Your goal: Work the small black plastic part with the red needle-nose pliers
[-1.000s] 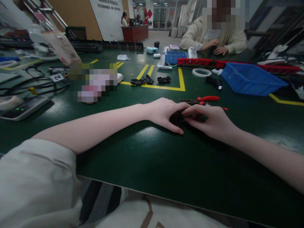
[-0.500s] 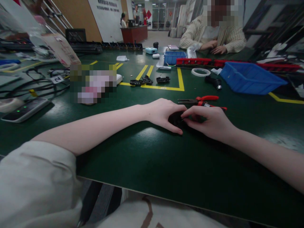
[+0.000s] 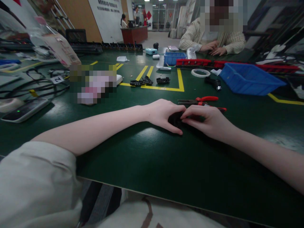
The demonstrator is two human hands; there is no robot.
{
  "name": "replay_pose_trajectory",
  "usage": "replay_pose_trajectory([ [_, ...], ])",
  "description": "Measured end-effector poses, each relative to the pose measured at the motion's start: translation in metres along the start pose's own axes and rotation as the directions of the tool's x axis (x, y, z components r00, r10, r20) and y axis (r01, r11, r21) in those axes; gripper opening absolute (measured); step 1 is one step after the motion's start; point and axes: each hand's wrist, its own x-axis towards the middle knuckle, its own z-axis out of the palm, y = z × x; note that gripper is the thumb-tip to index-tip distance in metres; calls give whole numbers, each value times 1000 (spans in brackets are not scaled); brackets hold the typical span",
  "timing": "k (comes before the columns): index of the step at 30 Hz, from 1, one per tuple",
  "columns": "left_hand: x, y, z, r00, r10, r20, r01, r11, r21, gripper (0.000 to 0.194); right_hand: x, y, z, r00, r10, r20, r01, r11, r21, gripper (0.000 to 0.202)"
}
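Observation:
My left hand [image 3: 163,114] rests low over the green table [image 3: 142,164], its thumb and fingers curved around a small black part [image 3: 175,118]. Most of that part is in shadow and covered by my fingers, so its exact kind does not show. From the right, my right hand [image 3: 206,119] reaches in with thumb and forefinger pinched at the part's edge; whatever lies between those fingertips is too small to make out. Just beyond my right hand lie red-handled needle-nose pliers [image 3: 199,100] and a second red-handled tool [image 3: 213,107], partly hidden behind the hand.
Several black plastic pieces [image 3: 142,81] lie near yellow tape lines. To the right are a blue bin [image 3: 251,79], a tape roll [image 3: 200,73] and a black cylindrical object [image 3: 213,83]. Cables [image 3: 35,82] and a device with a green light [image 3: 26,109] sit left. A person [image 3: 213,38] sits opposite.
Both hands keep nearly the same place and grip. My right fingertips have shifted very slightly to the left at the black part.

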Motion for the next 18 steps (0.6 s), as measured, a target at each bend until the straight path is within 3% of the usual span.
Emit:
replay_pose_trajectory([
  [7, 0, 2, -1, 1000, -10, 8, 10, 1000, 20, 55, -2, 0, 6, 987, -142, -70, 125, 969, -212, 8],
  [18, 1, 3, -3, 1000, -15, 24, 15, 1000, 5, 58, -3, 4, 3, 973, -232, -1, 225, 945, -239, 12],
])
